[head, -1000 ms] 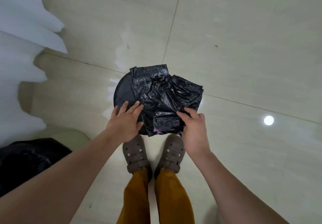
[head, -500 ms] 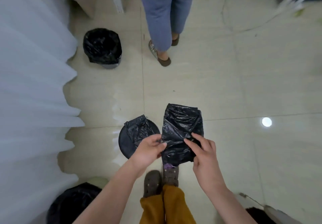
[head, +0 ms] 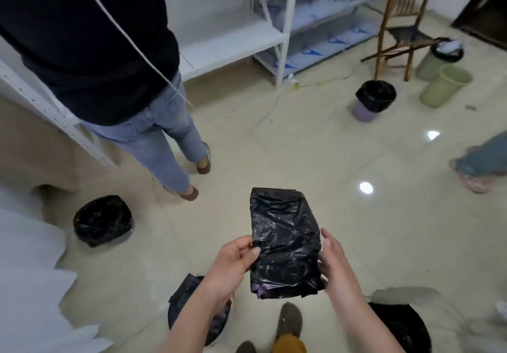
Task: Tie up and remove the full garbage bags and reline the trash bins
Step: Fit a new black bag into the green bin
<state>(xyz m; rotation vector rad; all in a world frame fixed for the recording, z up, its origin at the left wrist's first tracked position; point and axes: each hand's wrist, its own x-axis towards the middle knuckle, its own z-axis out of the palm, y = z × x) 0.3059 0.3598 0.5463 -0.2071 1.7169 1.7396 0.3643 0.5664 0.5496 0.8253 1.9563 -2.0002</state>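
Both hands hold a folded black bag (head: pixel 285 243) up over the tiled floor (head: pixel 329 160). The left hand (head: pixel 233 262) has its grip pinched on the bag's left edge, thumb on top and fingers curled behind. The right hand (head: pixel 334 265) grips the right edge with fingers wrapped behind the bag; a bit of purple shows at the bag's bottom. Below the left forearm stands a dark bin (head: pixel 192 311) with a loose black liner draped on its rim. To the left, by a white curtain (head: pixel 27 270), sits a bin lined in black (head: pixel 103 221). Farther off stand a purple bin (head: pixel 374 100) with a black liner and two green bins (head: pixel 444 85) near a wooden chair (head: pixel 403 18). A person in jeans (head: pixel 153 133) stands by white shelves (head: pixel 247 31).
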